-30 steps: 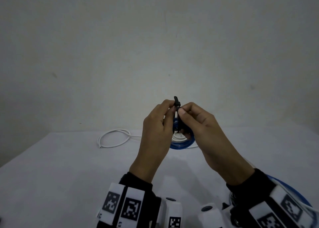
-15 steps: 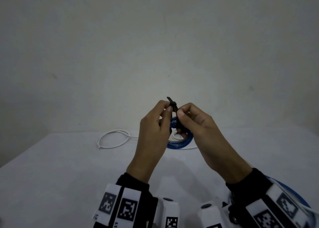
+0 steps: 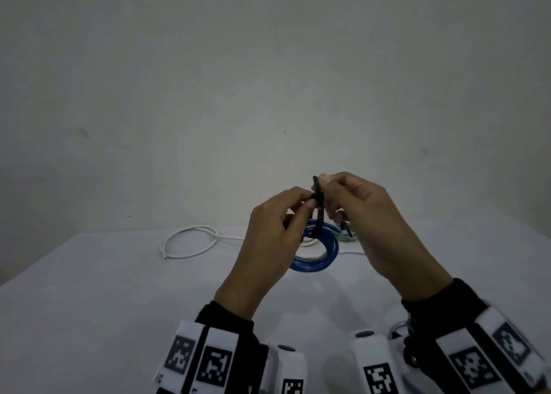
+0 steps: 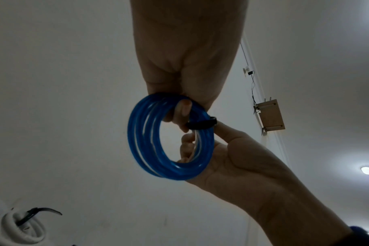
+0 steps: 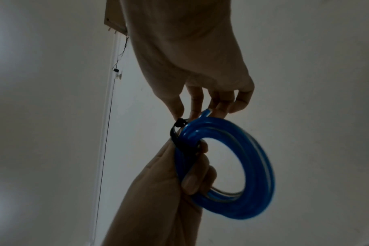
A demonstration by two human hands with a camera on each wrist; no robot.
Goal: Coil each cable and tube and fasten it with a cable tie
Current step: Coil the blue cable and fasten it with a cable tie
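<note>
A coil of blue tube [image 3: 323,258] hangs in the air above the white table [image 3: 89,304]. A black cable tie [image 3: 317,198] is wrapped around its top. My left hand [image 3: 307,204] grips the coil at the tie, with fingers through the ring [image 4: 169,141] and curled round the tube. My right hand [image 3: 325,181] pinches the tie's upright tail just above the left fingers. In the right wrist view the tie [image 5: 179,133] loops round the blue strands [image 5: 232,166] beside the left thumb.
A loose white cable [image 3: 187,241] lies on the table at the back left. A green coil [image 3: 346,235] with a black tie sits behind the hands. A white coil [image 4: 11,229] fastened with a black tie shows at the lower left of the left wrist view.
My right hand has slid up the tie's tail and now sits above the left fingers. The blue coil hangs lower and shows more below the hands.
</note>
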